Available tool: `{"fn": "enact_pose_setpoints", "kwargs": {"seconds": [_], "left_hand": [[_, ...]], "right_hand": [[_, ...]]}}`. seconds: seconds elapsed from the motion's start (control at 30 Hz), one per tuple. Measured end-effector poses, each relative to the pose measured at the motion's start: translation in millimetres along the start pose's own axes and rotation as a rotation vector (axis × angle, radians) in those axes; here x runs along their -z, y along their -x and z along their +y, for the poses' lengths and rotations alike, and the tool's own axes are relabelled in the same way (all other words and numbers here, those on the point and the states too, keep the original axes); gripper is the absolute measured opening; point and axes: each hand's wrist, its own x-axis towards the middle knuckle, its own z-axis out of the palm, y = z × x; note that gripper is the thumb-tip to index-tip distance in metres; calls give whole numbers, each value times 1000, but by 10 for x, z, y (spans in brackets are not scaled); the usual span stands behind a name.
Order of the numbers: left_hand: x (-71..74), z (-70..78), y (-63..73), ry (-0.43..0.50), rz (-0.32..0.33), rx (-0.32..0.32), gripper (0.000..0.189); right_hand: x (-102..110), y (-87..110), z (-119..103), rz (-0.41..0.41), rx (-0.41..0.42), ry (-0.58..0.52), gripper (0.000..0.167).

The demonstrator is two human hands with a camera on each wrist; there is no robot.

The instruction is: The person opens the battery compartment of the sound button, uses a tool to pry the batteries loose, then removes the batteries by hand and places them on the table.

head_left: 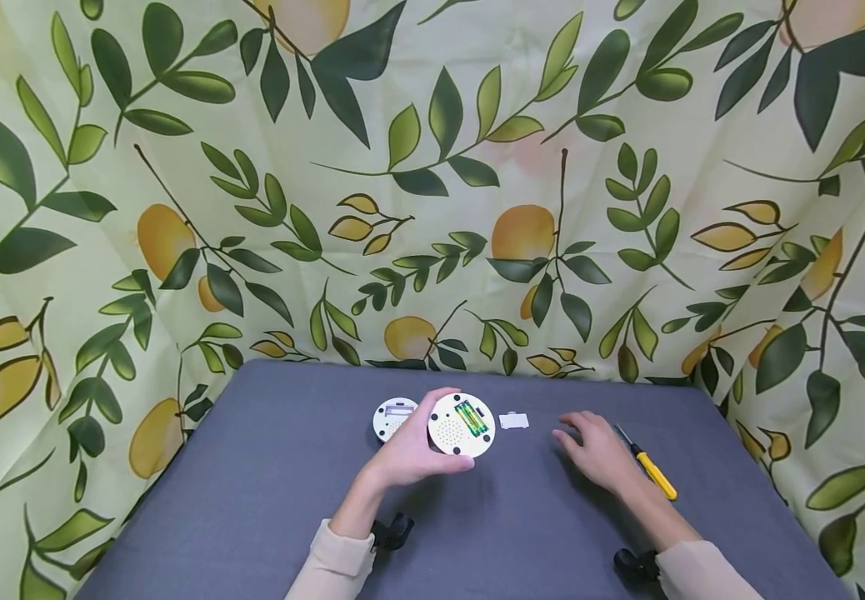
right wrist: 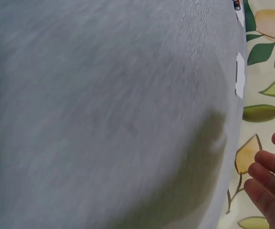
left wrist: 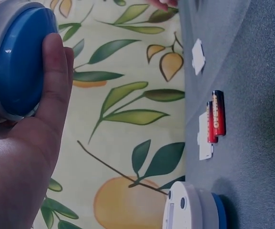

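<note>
My left hand [head_left: 413, 446] grips a round white push-button device [head_left: 449, 429] between thumb and fingers, raised off the table. Its underside faces the head camera, with green batteries [head_left: 472, 418] in the uncovered compartment. A blue dome [left wrist: 25, 59] forms its other side in the left wrist view. Behind the left hand, a second white device [head_left: 383, 425] rests blue side down, its compartment uncovered. My right hand [head_left: 599, 450] holds nothing, its fingers loosely bent, between a white battery cover [head_left: 513, 421] and a yellow-handled screwdriver [head_left: 656, 477].
Two red-and-black batteries [left wrist: 218, 114] lie by another white cover [left wrist: 204, 148] in the left wrist view; the held device hides them from the head camera. A grey cloth [head_left: 267, 500] covers the table. Leaf-and-fruit printed fabric [head_left: 432, 250] hangs behind and at the sides.
</note>
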Motion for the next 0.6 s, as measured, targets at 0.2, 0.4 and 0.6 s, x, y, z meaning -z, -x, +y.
{"fn": "enact_pose_setpoints", "kwargs": {"seconds": [0.2, 0.4, 0.6], "left_hand": [[-14, 0, -7, 15, 10, 6, 96], [-32, -1, -18, 35, 20, 12, 99], [-45, -1, -9, 23, 36, 10, 99]], "right_hand": [[177, 179, 68, 35, 4, 37, 33], [349, 353, 168, 34, -20, 75, 33], [471, 515, 309, 31, -62, 102, 34]]}}
